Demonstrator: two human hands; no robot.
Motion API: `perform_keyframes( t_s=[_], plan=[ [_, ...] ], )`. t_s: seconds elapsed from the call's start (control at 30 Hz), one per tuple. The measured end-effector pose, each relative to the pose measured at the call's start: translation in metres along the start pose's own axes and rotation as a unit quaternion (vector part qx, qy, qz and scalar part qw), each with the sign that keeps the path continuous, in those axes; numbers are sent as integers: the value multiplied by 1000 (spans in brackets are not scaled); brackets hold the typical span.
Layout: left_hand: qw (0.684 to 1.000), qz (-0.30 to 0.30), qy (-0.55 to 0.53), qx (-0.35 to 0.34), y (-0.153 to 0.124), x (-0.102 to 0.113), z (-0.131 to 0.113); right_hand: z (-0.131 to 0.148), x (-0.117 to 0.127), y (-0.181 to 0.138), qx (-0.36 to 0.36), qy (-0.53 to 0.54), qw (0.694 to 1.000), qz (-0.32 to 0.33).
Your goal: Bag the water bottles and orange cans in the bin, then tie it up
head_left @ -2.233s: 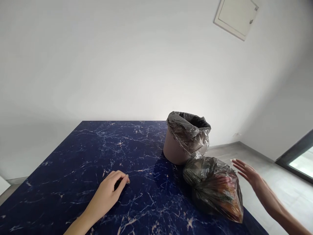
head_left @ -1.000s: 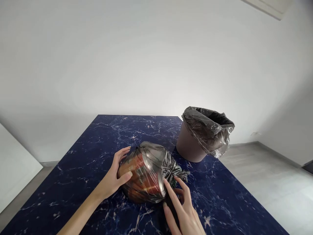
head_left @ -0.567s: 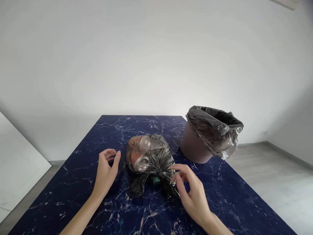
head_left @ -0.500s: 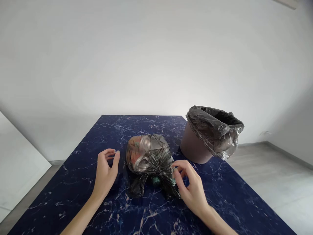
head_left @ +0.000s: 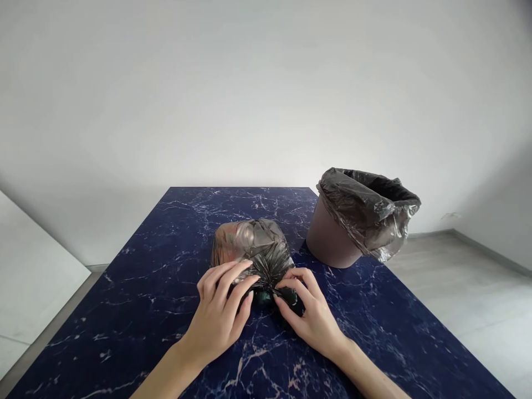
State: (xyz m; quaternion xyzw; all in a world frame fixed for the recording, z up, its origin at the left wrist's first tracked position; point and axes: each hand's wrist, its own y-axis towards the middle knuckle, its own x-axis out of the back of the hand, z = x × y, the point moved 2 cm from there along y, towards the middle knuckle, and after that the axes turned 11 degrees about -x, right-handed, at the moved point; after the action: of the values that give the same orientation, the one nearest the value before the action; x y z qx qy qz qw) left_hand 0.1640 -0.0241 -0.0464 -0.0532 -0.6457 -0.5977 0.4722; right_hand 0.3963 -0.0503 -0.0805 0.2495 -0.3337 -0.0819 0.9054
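Note:
A tied black see-through garbage bag (head_left: 268,238) lies on the blue marbled table, with its gathered knot towards me. Rounded items show dimly through the plastic, one silvery and one orange-brown; something green is by the knot. From the left, my left hand (head_left: 222,310) curves its fingers over the near side of the bag, thumb and forefinger closed around plastic beside the knot. On the other side of the knot, my right hand (head_left: 311,310) pinches the gathered plastic between thumb and fingers. The bag's loose ends are mostly hidden by both hands.
A brown trash bin (head_left: 332,235) stands at the table's right edge, lined with a black bag (head_left: 369,213) folded over its rim. The blue marbled table (head_left: 145,266) reaches towards a white wall. A white panel (head_left: 33,277) is off to the left.
My left hand has moved right from beside the bag onto its knot area. My right hand has shifted slightly left and closed on the plastic at the knot.

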Motion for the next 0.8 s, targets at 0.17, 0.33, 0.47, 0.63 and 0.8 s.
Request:
perform_keyframes(
  t_s=[0.17,0.33,0.47,0.63,0.8],
  plan=[
    [999,34,22,12,-1,-6,4,-1,-1,1,-3,-2,1000,-8],
    [999,25,33,33,-3,-9,7,0,-1,1,3,0,1000,5],
    [999,27,23,38,-3,-11,7,0,-1,1,6,6,1000,8],
    [998,20,-8,60,-6,-13,9,1,-1,1,5,13,1000,9],
    [996,-3,-38,85,-6,-13,12,1,0,3,0,33,999,4]
  ],
)
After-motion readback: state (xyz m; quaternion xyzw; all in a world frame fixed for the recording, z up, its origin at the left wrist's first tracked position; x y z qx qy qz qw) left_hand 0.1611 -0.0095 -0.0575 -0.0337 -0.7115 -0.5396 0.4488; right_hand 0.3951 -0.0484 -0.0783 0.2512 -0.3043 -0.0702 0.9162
